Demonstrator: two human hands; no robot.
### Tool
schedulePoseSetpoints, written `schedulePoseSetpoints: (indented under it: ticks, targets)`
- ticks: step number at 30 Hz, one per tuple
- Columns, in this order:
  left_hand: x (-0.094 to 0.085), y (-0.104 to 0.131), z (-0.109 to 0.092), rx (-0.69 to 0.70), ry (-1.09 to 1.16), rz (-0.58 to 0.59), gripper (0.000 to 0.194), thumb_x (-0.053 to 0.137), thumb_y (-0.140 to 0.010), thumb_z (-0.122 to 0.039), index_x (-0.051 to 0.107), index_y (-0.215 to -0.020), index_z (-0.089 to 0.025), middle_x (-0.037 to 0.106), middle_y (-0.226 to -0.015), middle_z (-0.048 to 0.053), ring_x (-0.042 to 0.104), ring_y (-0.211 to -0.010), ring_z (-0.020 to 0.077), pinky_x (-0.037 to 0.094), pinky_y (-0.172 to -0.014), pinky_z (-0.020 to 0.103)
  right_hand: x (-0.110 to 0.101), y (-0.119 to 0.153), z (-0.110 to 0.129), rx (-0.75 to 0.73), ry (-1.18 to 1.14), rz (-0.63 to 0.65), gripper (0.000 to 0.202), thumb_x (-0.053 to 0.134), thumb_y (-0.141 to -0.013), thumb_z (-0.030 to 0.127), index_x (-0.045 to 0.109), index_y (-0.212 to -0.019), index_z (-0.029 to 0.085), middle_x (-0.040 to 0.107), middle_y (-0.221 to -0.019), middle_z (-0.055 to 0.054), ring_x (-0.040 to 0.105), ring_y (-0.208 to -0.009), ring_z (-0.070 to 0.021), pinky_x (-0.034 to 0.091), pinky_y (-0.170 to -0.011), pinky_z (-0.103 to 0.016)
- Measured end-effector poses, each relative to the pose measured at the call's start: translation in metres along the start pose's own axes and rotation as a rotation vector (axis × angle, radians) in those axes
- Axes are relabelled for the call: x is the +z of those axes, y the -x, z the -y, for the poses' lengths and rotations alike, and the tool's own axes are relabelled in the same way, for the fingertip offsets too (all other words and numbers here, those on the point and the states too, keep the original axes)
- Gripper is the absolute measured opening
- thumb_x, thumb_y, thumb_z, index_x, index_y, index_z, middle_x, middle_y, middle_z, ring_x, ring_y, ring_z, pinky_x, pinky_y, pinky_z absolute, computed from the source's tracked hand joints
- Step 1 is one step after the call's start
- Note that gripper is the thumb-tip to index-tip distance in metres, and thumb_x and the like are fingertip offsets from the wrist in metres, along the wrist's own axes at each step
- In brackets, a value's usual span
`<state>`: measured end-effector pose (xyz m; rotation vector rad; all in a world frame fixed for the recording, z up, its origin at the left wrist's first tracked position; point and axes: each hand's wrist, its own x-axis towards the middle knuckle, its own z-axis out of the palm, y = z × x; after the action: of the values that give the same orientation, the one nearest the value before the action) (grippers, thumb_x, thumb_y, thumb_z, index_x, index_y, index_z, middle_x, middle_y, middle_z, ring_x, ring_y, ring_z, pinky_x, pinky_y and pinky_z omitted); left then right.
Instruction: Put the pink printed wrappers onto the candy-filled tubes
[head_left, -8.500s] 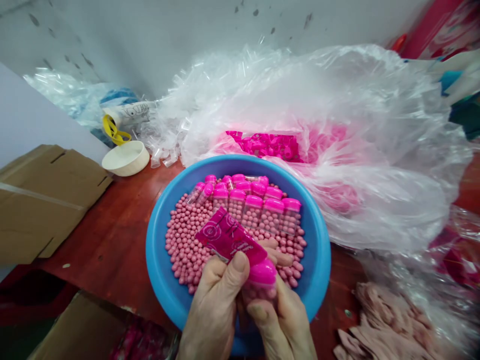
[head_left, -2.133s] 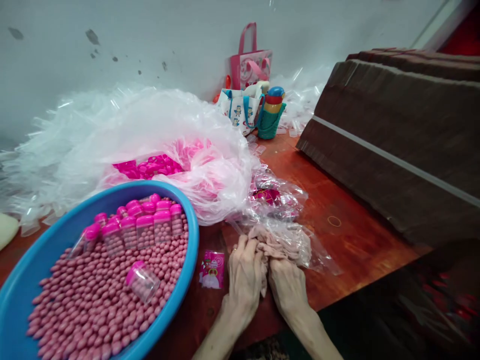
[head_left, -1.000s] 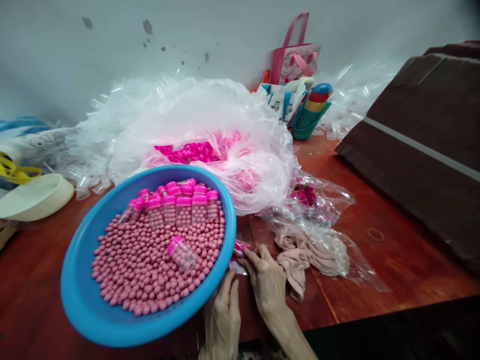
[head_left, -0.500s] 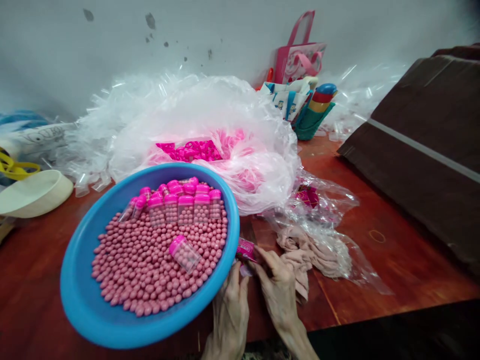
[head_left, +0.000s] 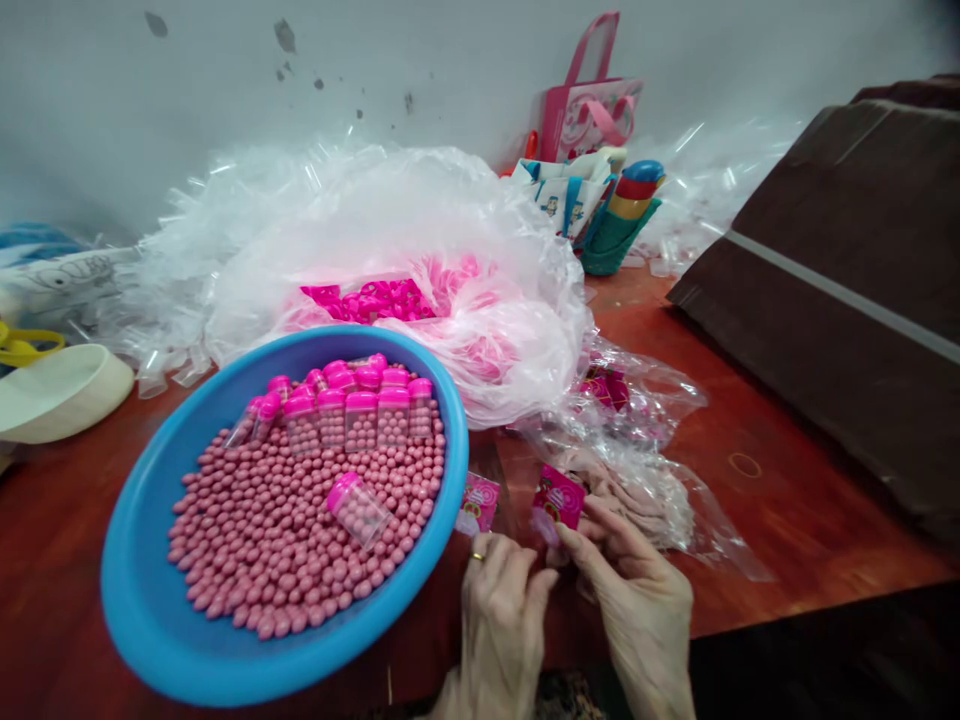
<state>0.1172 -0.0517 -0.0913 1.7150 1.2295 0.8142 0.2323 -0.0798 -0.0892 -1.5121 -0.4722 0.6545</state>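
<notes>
My right hand (head_left: 634, 595) pinches a small magenta printed card (head_left: 559, 496) between thumb and fingers, with a bit of clear plastic at the card's lower left. Close beside it, my left hand (head_left: 499, 605) has its fingers curled down and its fingertips near the right thumb; whatever may be in them is hidden. A second magenta card (head_left: 480, 500) lies on the table just beyond the left knuckles, against the basin. To the left stands a blue basin (head_left: 124, 600) of pink beads (head_left: 300, 530), holding several small clear jars (head_left: 361, 418) with pink lids.
Behind the basin sits a big clear bag (head_left: 390, 210) of pink lids (head_left: 375, 300). A plastic bag (head_left: 667, 400) and beige cloth (head_left: 637, 490) lie beyond my right hand. A dark brown stack (head_left: 840, 240) stands right, a cream bowl (head_left: 67, 395) far left.
My right hand has moved right and lifted a magenta card off the spot by the basin. My left hand has shifted right and curled its fingers. The view has turned slightly.
</notes>
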Motion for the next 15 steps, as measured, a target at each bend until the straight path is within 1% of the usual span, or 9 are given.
schedulePoseSetpoints:
  ticks: [2,3,5,6,8,10,12,14,15]
  targets:
    - [0.002,-0.005,-0.008,-0.082,0.087,0.015,0.018,0.054,-0.081,-0.027,0.068,-0.084,-0.016,0.069,-0.083,0.013,0.060,-0.081,0.0292,0.047,-0.076,0.047,-0.009,-0.003,0.005,0.015,0.003,0.001,0.040,0.076,-0.069,0.031,0.067,-0.104,0.017,0.067,-0.068,0.001,0.061,-0.050,-0.0110,0.051,-0.045,-0.021]
    - [0.001,-0.008,-0.012,-0.132,0.133,0.009,0.023,0.053,-0.083,-0.029,0.066,-0.093,-0.013,0.069,-0.091,0.015,0.061,-0.086,0.0299,0.046,-0.079,0.048,-0.012,-0.004,0.007,0.016,0.014,0.014,0.039,0.076,-0.068,0.031,0.067,-0.104,0.016,0.067,-0.066,0.001,0.061,-0.048,-0.0113,0.050,-0.044,-0.021]
    - [-0.002,-0.017,-0.017,-0.220,0.242,0.012,0.035,0.052,-0.084,-0.032,0.061,-0.110,-0.010,0.067,-0.105,0.019,0.060,-0.096,0.0300,0.045,-0.085,0.048,-0.015,-0.005,0.012,0.004,0.053,0.057,0.033,0.077,-0.067,0.030,0.071,-0.096,0.016,0.067,-0.062,0.001,0.061,-0.046,-0.0116,0.051,-0.043,-0.022]
    - [-0.004,-0.022,-0.020,-0.249,0.311,0.040,0.037,0.054,-0.083,-0.033,0.062,-0.111,-0.010,0.068,-0.106,0.018,0.061,-0.096,0.0287,0.046,-0.084,0.045,-0.016,-0.006,0.014,-0.009,0.080,0.087,0.029,0.077,-0.066,0.030,0.073,-0.091,0.016,0.067,-0.060,0.001,0.061,-0.047,-0.0122,0.051,-0.044,-0.022]
    - [-0.005,-0.030,-0.024,-0.291,0.468,0.122,0.028,0.059,-0.079,-0.032,0.069,-0.098,-0.013,0.073,-0.092,0.011,0.065,-0.084,0.0241,0.050,-0.077,0.037,-0.017,-0.007,0.016,-0.050,0.143,0.159,0.021,0.076,-0.065,0.032,0.076,-0.080,0.018,0.069,-0.063,-0.001,0.062,-0.051,-0.0148,0.053,-0.046,-0.025]
    - [-0.004,-0.035,-0.028,-0.332,0.600,0.140,0.020,0.061,-0.077,-0.029,0.073,-0.081,-0.014,0.074,-0.074,0.005,0.065,-0.070,0.0190,0.051,-0.069,0.031,-0.019,-0.009,0.014,-0.106,0.219,0.209,0.017,0.072,-0.069,0.034,0.076,-0.077,0.019,0.072,-0.072,-0.004,0.066,-0.062,-0.0194,0.055,-0.055,-0.030]
    - [-0.002,-0.036,-0.028,-0.383,0.688,0.087,0.017,0.063,-0.076,-0.027,0.073,-0.072,-0.014,0.072,-0.062,0.002,0.062,-0.061,0.0150,0.050,-0.064,0.026,-0.021,-0.011,0.008,-0.180,0.314,0.192,0.020,0.067,-0.074,0.036,0.077,-0.084,0.021,0.072,-0.087,-0.008,0.065,-0.082,-0.0258,0.054,-0.074,-0.041]
    - [0.000,-0.036,-0.026,-0.428,0.750,0.024,0.012,0.067,-0.073,-0.025,0.073,-0.069,-0.014,0.071,-0.059,0.000,0.060,-0.056,0.0121,0.048,-0.062,0.024,-0.023,-0.012,0.000,-0.255,0.420,0.146,0.028,0.068,-0.072,0.035,0.075,-0.094,0.020,0.069,-0.099,-0.012,0.057,-0.097,-0.0320,0.043,-0.089,-0.054]
    - [0.000,-0.036,-0.024,-0.447,0.777,0.003,0.010,0.069,-0.071,-0.024,0.073,-0.069,-0.015,0.071,-0.059,0.000,0.060,-0.055,0.0114,0.048,-0.062,0.023,-0.023,-0.013,-0.004,-0.286,0.468,0.129,0.033,0.070,-0.070,0.034,0.074,-0.098,0.019,0.066,-0.102,-0.013,0.053,-0.100,-0.0341,0.038,-0.092,-0.058]
